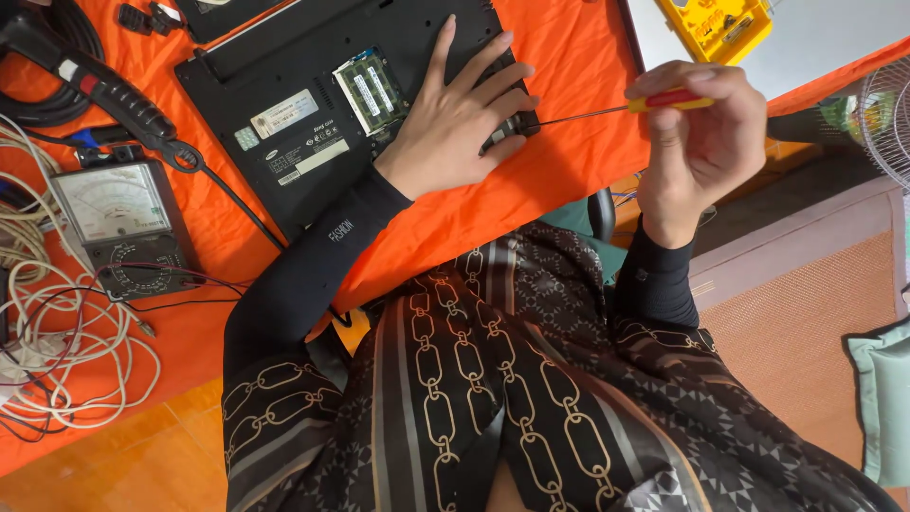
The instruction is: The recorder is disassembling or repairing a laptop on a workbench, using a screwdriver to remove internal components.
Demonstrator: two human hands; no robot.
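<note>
A black laptop (284,85) lies bottom-up on an orange cloth (559,57), its memory bay open with green memory modules (372,91) showing. My left hand (460,118) rests flat on the laptop's underside, fingers spread, pressing near its edge. My right hand (701,142) grips a screwdriver (626,109) with a red and yellow handle. Its thin shaft points left and the tip meets the laptop's edge beside my left fingers.
An analog multimeter (118,223) with wires sits at left beside coiled white cables (57,351). A black soldering tool with cord (104,90) lies at upper left. A yellow bit case (716,27) sits at top right. A fan grille (886,118) stands at right.
</note>
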